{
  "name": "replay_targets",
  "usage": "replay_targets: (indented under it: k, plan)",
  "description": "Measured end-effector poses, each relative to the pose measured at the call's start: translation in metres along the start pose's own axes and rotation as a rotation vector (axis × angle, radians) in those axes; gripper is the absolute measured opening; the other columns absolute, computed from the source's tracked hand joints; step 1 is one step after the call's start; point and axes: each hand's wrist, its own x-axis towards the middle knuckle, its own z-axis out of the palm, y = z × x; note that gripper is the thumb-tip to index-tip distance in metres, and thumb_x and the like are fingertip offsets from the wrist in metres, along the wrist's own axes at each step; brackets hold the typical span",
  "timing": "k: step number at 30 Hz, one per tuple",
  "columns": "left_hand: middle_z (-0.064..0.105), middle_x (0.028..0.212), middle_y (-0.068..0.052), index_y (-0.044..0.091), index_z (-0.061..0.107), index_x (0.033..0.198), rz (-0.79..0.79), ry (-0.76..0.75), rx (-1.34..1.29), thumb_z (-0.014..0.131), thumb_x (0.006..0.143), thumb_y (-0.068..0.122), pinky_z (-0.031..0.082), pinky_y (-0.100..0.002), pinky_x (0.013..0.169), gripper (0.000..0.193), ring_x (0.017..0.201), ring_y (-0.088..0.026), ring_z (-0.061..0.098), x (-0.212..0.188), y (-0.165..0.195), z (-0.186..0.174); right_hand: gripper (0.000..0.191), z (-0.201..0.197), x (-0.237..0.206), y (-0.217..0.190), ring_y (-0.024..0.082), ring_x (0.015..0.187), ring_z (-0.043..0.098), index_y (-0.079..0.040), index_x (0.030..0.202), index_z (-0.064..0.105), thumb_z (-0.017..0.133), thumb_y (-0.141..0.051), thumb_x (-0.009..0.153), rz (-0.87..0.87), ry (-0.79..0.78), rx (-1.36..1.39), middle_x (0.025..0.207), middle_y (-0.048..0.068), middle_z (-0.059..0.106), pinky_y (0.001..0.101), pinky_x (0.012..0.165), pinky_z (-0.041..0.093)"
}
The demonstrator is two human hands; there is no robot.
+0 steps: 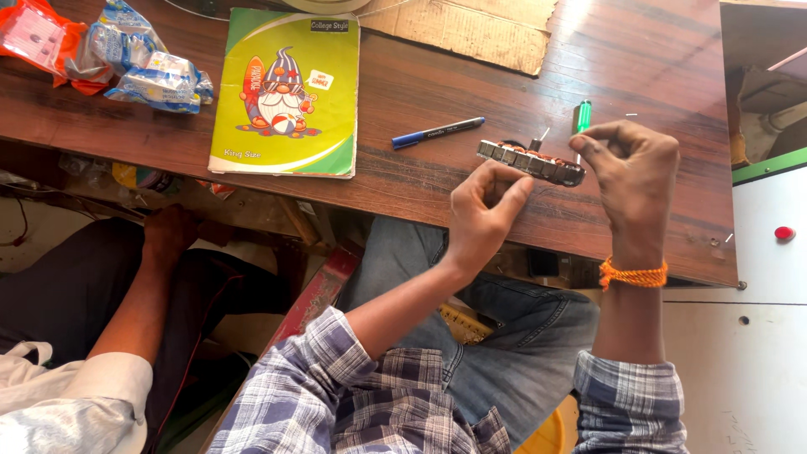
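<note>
A round motor stator with copper windings (531, 161) is held edge-on above the wooden table's front edge. My left hand (482, 217) pinches its near rim with thumb and fingers. At the stator's right end my right hand (632, 172), an orange thread band on its wrist, has its fingertips curled together, and a thin wire runs down from them. A short metal shaft sticks up from the stator's middle.
On the wooden table (437, 181) lie a blue pen (437, 132), a green-handled screwdriver (582, 116), a green and yellow notebook (286, 92), cardboard (471, 29) and plastic packets (101, 50). Another person's arm (147, 294) rests at the left. A white cabinet (769, 252) stands to the right.
</note>
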Motion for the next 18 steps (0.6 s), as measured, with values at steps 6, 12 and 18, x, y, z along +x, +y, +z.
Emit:
replay_targets:
  k: [6,12,18]
  plan:
    - [0.070,0.124,-0.001,0.023,0.035,0.152,0.802,-0.484,0.699,0.081,0.084,0.020,0.051,-0.038,0.102,0.082,0.106,-0.021,0.061,0.064,0.021,-0.030,0.010,-0.019,-0.025,0.004,-0.001,0.065,0.048,-0.001,0.101,0.079,0.082,-0.008,0.094,0.090,0.023,0.133,0.075,-0.006,0.063,0.0208,0.055,0.035]
    - [0.073,0.122,0.002,0.025,0.023,0.165,0.523,-0.772,0.524,0.085,0.090,0.013,0.054,-0.038,0.110,0.097,0.115,-0.020,0.066,0.090,0.021,-0.040,0.011,-0.027,-0.046,-0.013,0.000,0.072,0.059,-0.001,0.102,0.076,0.080,-0.007,0.093,0.103,0.021,0.287,0.082,-0.005,0.071,0.0186,0.063,0.044]
    - [0.069,0.124,-0.002,0.022,0.024,0.164,0.489,-0.780,0.423,0.084,0.091,0.009,0.055,-0.039,0.112,0.096,0.120,-0.021,0.067,0.086,0.019,-0.048,0.008,-0.012,-0.077,-0.019,0.003,0.060,0.042,-0.003,0.100,0.079,0.081,-0.006,0.093,0.139,0.023,0.147,0.068,-0.004,0.058,0.0242,0.053,0.031]
